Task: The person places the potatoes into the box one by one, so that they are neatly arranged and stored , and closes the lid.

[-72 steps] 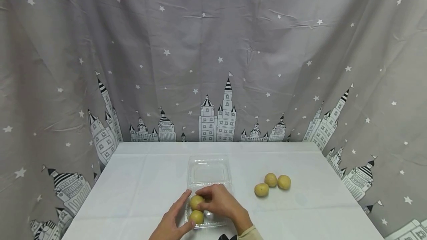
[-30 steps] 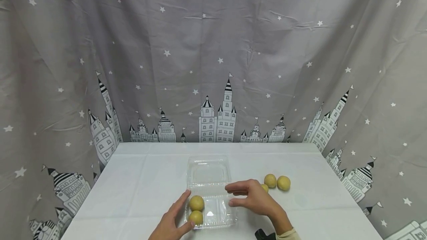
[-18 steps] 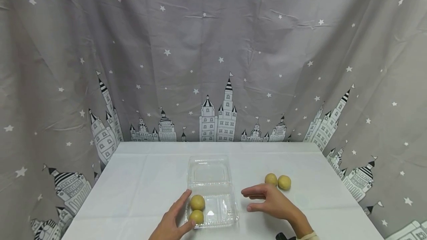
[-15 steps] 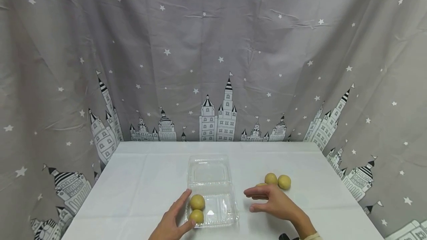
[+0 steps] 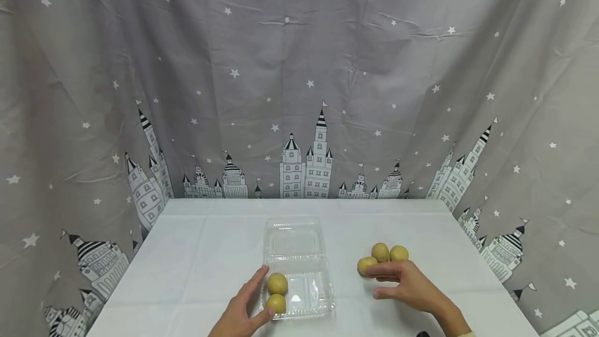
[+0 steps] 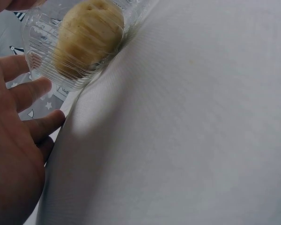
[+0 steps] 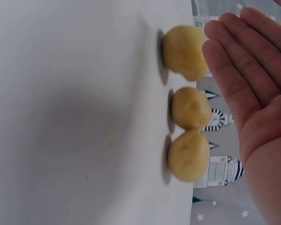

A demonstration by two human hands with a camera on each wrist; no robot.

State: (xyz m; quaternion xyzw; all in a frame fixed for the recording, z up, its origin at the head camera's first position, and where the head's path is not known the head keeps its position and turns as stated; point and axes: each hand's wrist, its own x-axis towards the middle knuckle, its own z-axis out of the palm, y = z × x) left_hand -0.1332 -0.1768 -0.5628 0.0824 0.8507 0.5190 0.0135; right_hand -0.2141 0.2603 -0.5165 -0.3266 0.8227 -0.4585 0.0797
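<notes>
Inside the base of a clear plastic clamshell container, two yellow potatoes sit along the left side, a rear potato and a front potato. Along the container's left edge my left hand is spread, its thumb by the front potato. The left wrist view shows this hand with fingertips against the ribbed wall. My right hand holds nothing and hovers by three more potatoes, nearest to the left potato. In the right wrist view its fingers are straight.
The container's lid lies folded back behind the base. Two other loose potatoes, a middle one and a right one, stand close together on the white-covered table. A grey curtain hangs behind the table.
The right hand has let go of the rear potato in the container and moved right to the loose potatoes. The left hand has stayed at the container's edge.
</notes>
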